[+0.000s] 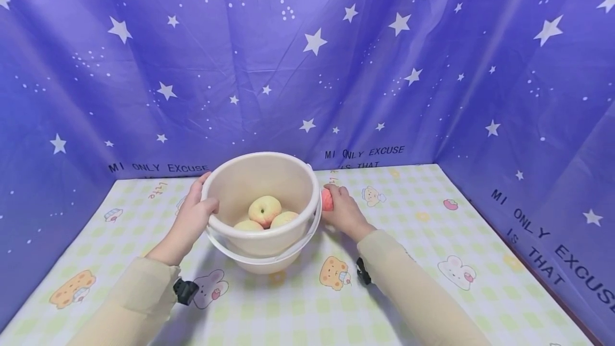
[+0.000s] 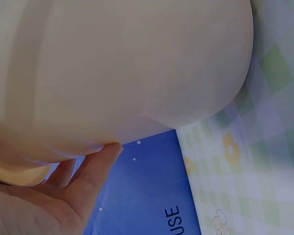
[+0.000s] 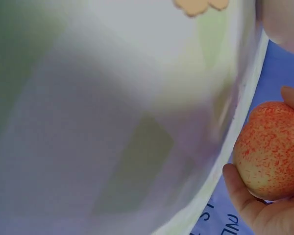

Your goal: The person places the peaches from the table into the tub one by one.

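A cream-white bucket (image 1: pixel 269 244) stands in the middle of the table, its handle (image 1: pixel 293 250) hanging down along the near side. Inside it lie three yellowish apples (image 1: pixel 265 210) with a red blush. My left hand (image 1: pixel 189 220) grips the bucket's left rim, thumb over the edge; the left wrist view shows the fingers (image 2: pixel 100 166) against the outer wall. Just right of the bucket, outside it, my right hand (image 1: pixel 346 212) holds a red-speckled apple (image 3: pixel 272 152) between thumb and fingers. Most of that apple is hidden by the hand and bucket in the head view.
A checked green-and-white tablecloth (image 1: pixel 413 292) with cartoon prints covers the table. Blue curtains (image 1: pixel 269 57) with white stars hang behind the table and at both sides. Each wrist carries a small black device (image 1: pixel 184 291).
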{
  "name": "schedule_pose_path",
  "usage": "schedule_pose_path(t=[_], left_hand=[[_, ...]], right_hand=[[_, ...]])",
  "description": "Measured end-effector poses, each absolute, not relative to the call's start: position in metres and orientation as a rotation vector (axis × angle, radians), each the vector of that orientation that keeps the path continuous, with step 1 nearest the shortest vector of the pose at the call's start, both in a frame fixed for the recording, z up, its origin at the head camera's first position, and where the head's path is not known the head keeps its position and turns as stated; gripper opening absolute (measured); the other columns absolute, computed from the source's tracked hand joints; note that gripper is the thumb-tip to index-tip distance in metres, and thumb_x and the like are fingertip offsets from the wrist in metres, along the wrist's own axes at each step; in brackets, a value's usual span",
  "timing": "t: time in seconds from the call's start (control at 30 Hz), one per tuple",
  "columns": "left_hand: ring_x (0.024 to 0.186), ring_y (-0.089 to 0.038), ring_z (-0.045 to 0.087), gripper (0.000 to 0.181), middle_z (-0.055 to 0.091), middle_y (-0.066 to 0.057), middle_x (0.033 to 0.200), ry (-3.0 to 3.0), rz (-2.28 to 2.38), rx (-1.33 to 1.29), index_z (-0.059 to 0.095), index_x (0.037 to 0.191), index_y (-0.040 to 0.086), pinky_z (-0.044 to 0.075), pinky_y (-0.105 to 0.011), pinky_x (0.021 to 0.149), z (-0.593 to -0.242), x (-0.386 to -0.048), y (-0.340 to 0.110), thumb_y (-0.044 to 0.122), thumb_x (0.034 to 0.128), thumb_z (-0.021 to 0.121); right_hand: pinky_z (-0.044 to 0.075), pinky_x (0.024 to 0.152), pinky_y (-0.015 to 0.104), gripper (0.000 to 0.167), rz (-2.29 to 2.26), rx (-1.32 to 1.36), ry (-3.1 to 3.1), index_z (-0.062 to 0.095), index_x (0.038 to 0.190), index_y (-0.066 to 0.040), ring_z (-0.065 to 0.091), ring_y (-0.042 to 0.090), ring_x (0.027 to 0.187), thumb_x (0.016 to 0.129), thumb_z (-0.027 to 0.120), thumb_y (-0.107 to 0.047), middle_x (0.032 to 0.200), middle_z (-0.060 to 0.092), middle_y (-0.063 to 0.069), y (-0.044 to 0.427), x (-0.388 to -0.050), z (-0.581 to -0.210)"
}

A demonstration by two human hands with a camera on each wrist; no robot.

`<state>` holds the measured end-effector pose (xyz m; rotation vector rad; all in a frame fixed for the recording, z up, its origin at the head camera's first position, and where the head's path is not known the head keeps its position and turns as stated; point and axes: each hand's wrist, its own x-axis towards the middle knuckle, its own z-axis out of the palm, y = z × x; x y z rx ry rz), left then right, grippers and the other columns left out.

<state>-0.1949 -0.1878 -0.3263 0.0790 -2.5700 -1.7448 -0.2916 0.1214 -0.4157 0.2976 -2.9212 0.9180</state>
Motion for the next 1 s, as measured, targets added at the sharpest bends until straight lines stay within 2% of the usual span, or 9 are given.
schedule_pose_path(t=[0.23, 0.67, 1.0], left_hand=[[0.149, -0.039, 0.019, 0.09, 0.012, -0.018, 0.165, -2.569, -1.743, 0.073, 0.004, 0.16, 0.011, 0.02, -0.055, 0.119, -0.327, -0.196, -0.188, 0.001, 0.0791, 0.041], [0.148, -0.039, 0.021, 0.09, 0.013, -0.019, 0.165, -2.565, -1.759, 0.079, 0.003, 0.16, 0.011, 0.022, -0.054, 0.118, -0.328, -0.195, -0.187, 0.0, 0.0792, 0.041], [0.149, -0.039, 0.02, 0.089, 0.013, -0.018, 0.165, -2.566, -1.748, 0.072, 0.004, 0.16, 0.011, 0.02, -0.054, 0.119, -0.327, -0.196, -0.188, 0.001, 0.0789, 0.04]], right_hand=[[0.046, 0.099, 0.058, 0.082, 0.888, 0.314, -2.916, 0.04, 0.149, -0.012, 0.057, 0.043, 0.117, 0.081, 0.076, -0.039, 0.136, 0.05, 0.024, 0.125, -0.289, -0.409], [0.051, 0.095, 0.052, 0.074, 0.835, 0.402, -2.901, 0.046, 0.143, -0.012, 0.062, 0.036, 0.107, 0.081, 0.076, -0.037, 0.126, 0.056, 0.02, 0.126, -0.279, -0.398], [0.052, 0.092, 0.048, 0.073, 0.814, 0.427, -2.887, 0.049, 0.141, -0.012, 0.062, 0.031, 0.102, 0.079, 0.076, -0.04, 0.12, 0.058, 0.016, 0.126, -0.267, -0.391]])
